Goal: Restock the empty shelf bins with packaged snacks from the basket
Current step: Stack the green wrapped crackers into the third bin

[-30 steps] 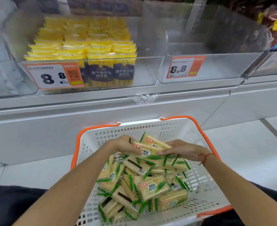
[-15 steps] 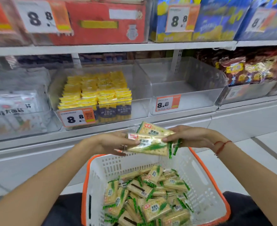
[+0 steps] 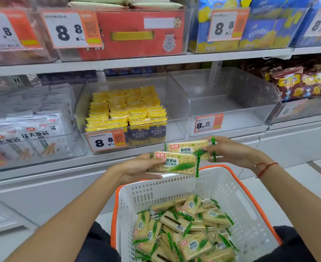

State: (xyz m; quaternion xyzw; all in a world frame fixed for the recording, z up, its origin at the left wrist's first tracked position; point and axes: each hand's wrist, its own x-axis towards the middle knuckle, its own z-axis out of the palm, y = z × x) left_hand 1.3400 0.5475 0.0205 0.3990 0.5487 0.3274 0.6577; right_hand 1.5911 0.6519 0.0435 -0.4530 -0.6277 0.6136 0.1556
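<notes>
My left hand (image 3: 137,168) holds a cracker pack (image 3: 173,163) with green trim, gripped at its left end. My right hand (image 3: 229,151) grips a second cracker pack (image 3: 186,147) at its right end, just behind the first. Both packs hover above the white basket (image 3: 231,188) with orange handles, which holds several more of the same packs (image 3: 184,229). Directly behind the packs on the lower shelf stands an empty clear bin (image 3: 227,103) with an 8.8 price tag.
Left of the empty bin a clear bin holds yellow snack packs (image 3: 125,108); further left is a bin of white packets (image 3: 29,127). Dark snack bags (image 3: 303,82) fill the bin on the right. The upper shelf carries red (image 3: 140,33) and blue boxes (image 3: 254,25).
Both hands have lifted two cracker packs out of the basket and raised them toward the shelf. The view has tilted up, revealing the upper shelf.
</notes>
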